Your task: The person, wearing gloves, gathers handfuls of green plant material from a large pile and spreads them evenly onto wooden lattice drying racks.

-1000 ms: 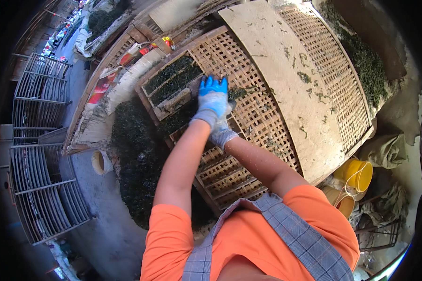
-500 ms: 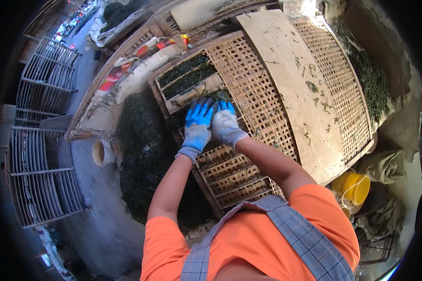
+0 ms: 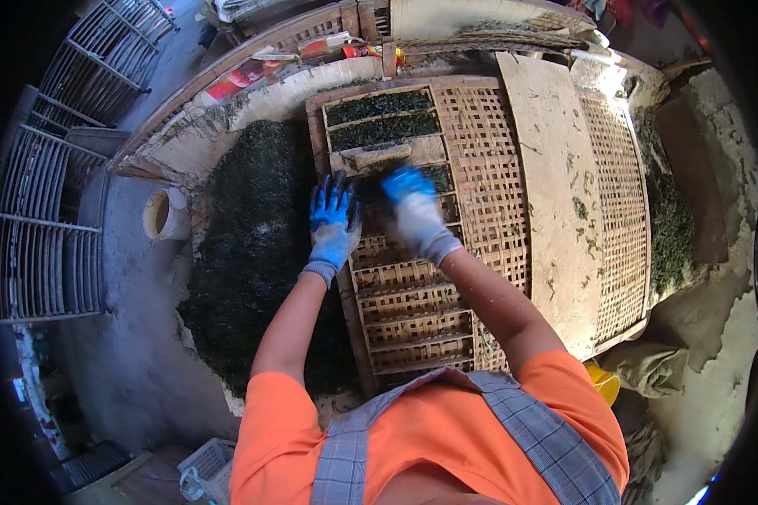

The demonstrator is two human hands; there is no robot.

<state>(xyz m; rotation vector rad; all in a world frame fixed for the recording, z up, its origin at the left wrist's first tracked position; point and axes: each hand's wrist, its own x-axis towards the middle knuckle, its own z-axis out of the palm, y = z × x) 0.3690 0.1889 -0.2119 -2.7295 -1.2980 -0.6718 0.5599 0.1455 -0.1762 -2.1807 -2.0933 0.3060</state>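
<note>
1. The left grip, in a blue-and-grey glove, is wide, fingers spread by the left edge of the wooden frame.
2. The right grip, blurred, is over the frame's middle; cannot tell whether it holds anything.
3. Dark green matter fills the frame's two far compartments.
4. Red printed sheeting lies beyond, its print too small to read.

1. This appears to be a rough workshop.
2. A large dark green heap lies beside a latticed frame.
3. Slatted racks stand on a bare grey floor.
</note>
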